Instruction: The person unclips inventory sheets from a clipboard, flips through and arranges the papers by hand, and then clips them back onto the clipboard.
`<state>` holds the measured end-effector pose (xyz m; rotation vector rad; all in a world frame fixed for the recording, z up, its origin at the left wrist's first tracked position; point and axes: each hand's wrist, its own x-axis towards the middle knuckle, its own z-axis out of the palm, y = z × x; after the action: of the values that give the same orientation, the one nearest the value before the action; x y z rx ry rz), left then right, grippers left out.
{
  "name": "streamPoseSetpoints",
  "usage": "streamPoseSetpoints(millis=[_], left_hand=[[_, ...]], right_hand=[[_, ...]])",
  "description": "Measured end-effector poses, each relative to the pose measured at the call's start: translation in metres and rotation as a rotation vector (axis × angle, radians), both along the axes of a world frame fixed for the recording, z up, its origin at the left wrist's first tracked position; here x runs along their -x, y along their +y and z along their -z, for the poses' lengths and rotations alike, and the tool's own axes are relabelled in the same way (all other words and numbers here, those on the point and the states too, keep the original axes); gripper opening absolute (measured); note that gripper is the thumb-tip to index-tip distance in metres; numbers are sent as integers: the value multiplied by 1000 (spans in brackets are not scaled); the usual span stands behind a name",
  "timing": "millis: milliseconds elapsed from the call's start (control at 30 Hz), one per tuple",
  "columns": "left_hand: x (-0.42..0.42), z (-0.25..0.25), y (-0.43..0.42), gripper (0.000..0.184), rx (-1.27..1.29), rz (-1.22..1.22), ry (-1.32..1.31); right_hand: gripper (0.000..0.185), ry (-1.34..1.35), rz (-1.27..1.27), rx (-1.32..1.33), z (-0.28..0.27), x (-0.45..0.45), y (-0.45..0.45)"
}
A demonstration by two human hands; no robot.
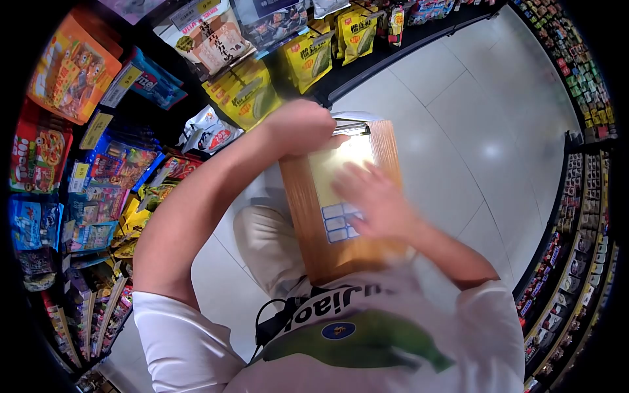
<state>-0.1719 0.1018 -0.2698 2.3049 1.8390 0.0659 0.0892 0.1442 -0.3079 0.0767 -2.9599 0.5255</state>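
Observation:
A wood-grain clipboard [386, 141] with a metal clip [357, 128] lies across my front, above my lap. Pale yellowish paper [324, 171] is under the clip, and several blue-edged blank labels [336, 223] show on its lower part. My left hand [304, 126] is closed at the top left corner of the board, beside the clip, with the thumb over the paper. Blurred by motion, my right hand [372, 200] is over the paper, its fingers stretched out and apart. It hides part of the labels, and I see nothing held in it.
Snack shelves curve along my left, with yellow snack bags [308, 59], a white bag [209, 130] and an orange pack [75, 69]. A black shelf edge [419, 40] runs beyond the board. Pale floor tiles [452, 131] separate me from packed shelves [583, 229] on the right.

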Motion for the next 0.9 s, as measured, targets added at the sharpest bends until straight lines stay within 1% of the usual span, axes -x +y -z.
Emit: streamPoseSetpoints(millis=[300,633,800,900], left_hand=[[-1,-2,-2,60,11,6,-16],[-2,-1,-5,61,3,-6,-109],[-2,-1,-4,61,24,-30,-127],[0,1,-3,61,-9,-9,-128]], right_hand=[[64,-28,-7,-29,-4,2,-3],[62,-60,-5,-35,-4,3,-3],[63,-82,3,-16,-5,5,-1],[63,-91,13,18,-6,6,2]])
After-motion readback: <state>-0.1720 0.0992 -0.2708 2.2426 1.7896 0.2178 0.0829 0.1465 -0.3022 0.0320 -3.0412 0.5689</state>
